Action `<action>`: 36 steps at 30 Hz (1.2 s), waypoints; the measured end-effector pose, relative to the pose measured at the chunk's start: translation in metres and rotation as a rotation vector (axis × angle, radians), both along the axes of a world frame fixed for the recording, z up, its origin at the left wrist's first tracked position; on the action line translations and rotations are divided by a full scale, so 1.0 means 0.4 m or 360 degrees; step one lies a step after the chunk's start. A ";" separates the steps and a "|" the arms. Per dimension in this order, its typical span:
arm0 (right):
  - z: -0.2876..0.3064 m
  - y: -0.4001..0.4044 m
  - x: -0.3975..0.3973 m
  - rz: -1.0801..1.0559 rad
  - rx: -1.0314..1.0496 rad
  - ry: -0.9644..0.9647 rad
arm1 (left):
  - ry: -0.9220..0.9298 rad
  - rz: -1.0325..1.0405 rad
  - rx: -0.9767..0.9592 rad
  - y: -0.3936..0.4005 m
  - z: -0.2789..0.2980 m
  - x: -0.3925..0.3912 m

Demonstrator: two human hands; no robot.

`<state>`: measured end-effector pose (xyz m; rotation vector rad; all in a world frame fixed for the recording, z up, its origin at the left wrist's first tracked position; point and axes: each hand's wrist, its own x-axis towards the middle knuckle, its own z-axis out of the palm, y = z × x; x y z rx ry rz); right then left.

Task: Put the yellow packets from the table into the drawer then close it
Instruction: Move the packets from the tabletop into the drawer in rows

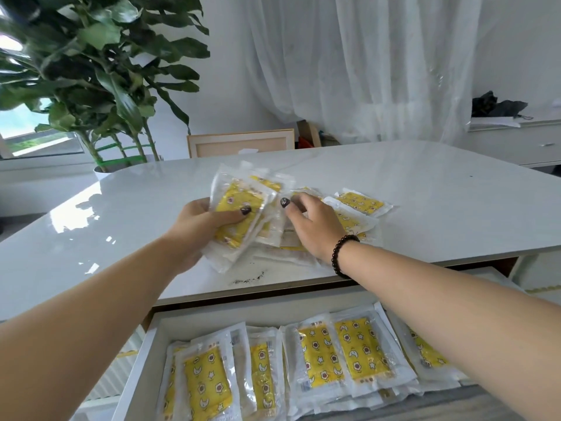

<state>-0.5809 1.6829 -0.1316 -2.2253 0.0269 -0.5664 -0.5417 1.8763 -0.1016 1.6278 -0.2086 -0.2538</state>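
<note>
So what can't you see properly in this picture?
Head view only:
- Right hand fingertips: hidden behind its own knuckles, so its grip on the table packets is unclear.
- Packet count in the left hand bundle: overlapping.
- Drawer: near end cut off by the bottom edge, the right arm covers part.
- Packet print: too small.

Packets [359,202] on table [425,189], more in drawer [142,357] below

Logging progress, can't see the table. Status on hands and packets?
Left hand grips a bundle of yellow packets. Right hand on loose packets left on table. Drawer open, partly filled. Nothing blocking.
</note>
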 end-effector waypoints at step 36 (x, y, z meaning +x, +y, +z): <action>-0.002 -0.055 0.024 -0.0645 0.0385 0.0030 | 0.0277 0.0003 0.0304 -0.087 -0.003 0.021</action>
